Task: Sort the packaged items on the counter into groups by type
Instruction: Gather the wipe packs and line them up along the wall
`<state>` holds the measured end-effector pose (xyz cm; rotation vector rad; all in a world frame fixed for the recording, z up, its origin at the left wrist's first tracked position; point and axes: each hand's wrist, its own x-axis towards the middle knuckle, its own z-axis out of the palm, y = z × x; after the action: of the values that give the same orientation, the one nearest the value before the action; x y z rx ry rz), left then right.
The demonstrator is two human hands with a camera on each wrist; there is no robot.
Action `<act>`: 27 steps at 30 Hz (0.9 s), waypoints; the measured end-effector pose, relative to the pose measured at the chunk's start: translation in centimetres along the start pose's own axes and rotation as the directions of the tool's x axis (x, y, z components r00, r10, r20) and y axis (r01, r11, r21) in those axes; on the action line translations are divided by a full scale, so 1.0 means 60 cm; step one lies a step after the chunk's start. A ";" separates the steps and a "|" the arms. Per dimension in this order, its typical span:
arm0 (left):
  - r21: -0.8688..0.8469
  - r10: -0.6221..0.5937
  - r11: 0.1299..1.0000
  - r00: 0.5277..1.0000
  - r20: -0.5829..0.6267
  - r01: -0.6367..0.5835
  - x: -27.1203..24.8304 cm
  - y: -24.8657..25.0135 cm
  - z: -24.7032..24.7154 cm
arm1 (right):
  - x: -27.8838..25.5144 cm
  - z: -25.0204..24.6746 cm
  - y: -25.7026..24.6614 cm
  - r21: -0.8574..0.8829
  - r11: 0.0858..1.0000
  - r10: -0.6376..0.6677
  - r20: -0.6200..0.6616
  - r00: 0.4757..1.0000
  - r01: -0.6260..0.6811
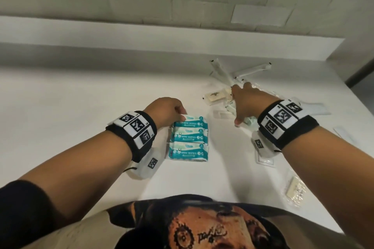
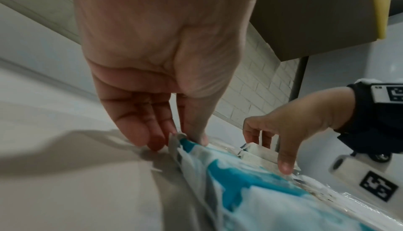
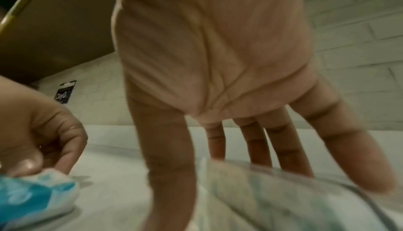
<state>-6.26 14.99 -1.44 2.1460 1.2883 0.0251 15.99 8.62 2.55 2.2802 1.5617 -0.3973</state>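
Three wipe packs (image 1: 189, 138) lie grouped under our left hand (image 1: 165, 112), which pinches the top pack's corner, while our right hand (image 1: 248, 103), fingers spread, reaches into the mixed pile (image 1: 222, 95) — next, we judge, pull one packet clear.

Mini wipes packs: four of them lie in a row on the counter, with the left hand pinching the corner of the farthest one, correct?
Not four: the head view shows three mini wipes packs in the row on the counter. The left hand does pinch the farthest pack's corner.
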 end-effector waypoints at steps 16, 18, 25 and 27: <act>-0.044 -0.110 0.993 0.994 0.016 0.110 0.010 -0.017 -0.010 | 0.075 -0.032 -0.119 0.483 0.814 -0.360 -0.014 0.933 0.322; -0.033 -0.108 0.994 0.994 0.003 0.108 0.008 -0.016 -0.010 | 0.076 -0.026 -0.127 0.475 0.815 -0.370 -0.012 0.929 0.331; 0.058 0.053 0.997 0.998 -0.043 -0.050 0.009 0.001 -0.018 | 0.050 -0.043 -0.029 0.461 0.840 -0.131 -0.340 0.931 0.287; 0.107 0.138 0.985 0.989 -0.043 -0.133 0.014 0.014 -0.018 | 0.036 -0.035 0.016 0.374 0.913 -0.054 -0.279 0.959 0.161</act>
<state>-5.52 15.93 -0.41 2.3327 1.1920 0.0700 17.72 11.05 3.65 2.6461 1.8910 -0.4924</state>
